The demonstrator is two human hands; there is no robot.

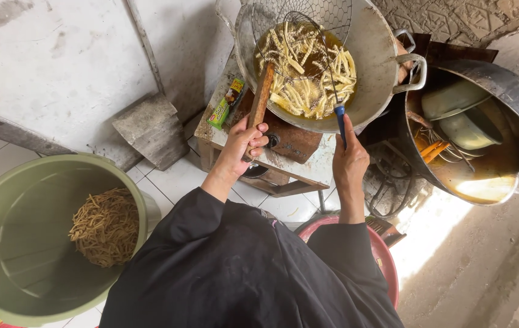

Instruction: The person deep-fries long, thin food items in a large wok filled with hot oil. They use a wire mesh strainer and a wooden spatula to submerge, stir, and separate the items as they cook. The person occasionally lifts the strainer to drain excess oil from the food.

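Wok (375, 61) of hot oil sits on a burner atop a low bench (308, 173), pale dough strips (305, 67) frying in it. Left hand (244, 143), grip clamped on a wooden handle (261, 97), its far end in the oil among the strips. Right hand (349, 164), grip closed on the blue handle of a wire skimmer (308, 45) resting in the wok. Left of the wok, well apart: green tub (10, 243) holding fried strips (106, 228). Right of the wok: large dark pot (515, 97).

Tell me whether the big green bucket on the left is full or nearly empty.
Nearly empty: the green bucket holds only a small heap of fried sticks against one side, with bare inner wall around it.
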